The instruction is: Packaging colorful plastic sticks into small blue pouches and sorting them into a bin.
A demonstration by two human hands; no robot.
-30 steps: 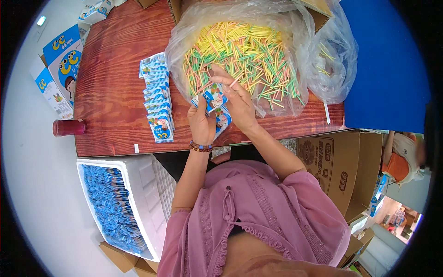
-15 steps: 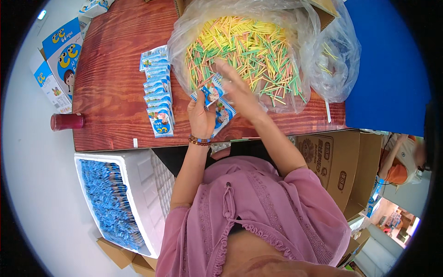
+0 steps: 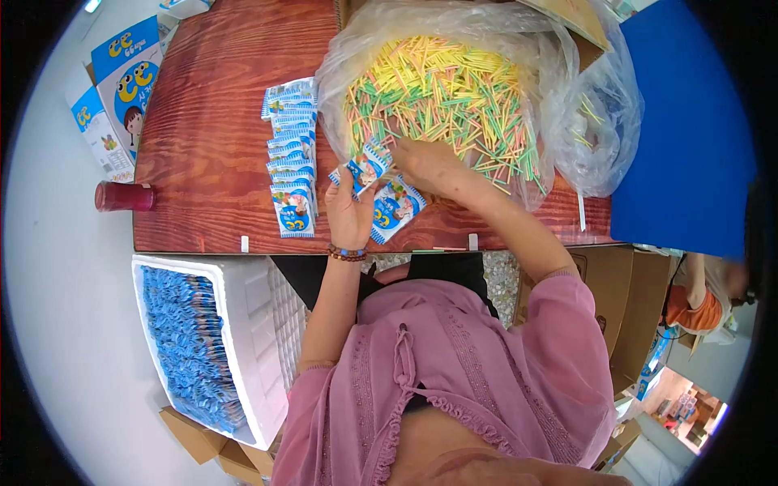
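Observation:
Upright in my left hand (image 3: 348, 217) is a small blue-and-white printed packet (image 3: 369, 167), pinched between thumb and fingers. A second packet of the same kind (image 3: 397, 211) shows just right of this hand, its left edge partly behind it; whether the hand touches it I cannot tell. My right hand (image 3: 429, 168) is at the upper right edge of the held packet, its fingers drawn together; what is in them is hidden. Beyond both hands, a heap of thin yellow, green and pink sticks (image 3: 442, 97) lies in a spread clear plastic bag (image 3: 340, 69).
An overlapping row of packets (image 3: 292, 174) lies left of my hands. A red-lidded jar (image 3: 124, 196) stands at the table's left edge. Below the table is a white foam box (image 3: 251, 340) full of blue packets. Blue cloth (image 3: 681, 130) and cardboard cartons (image 3: 624, 308) are at right.
My right hand has come down toward the held packet, its fingers drawing together from a blurred, raised position. My left hand still grips the packet. The whole view has shifted slightly.

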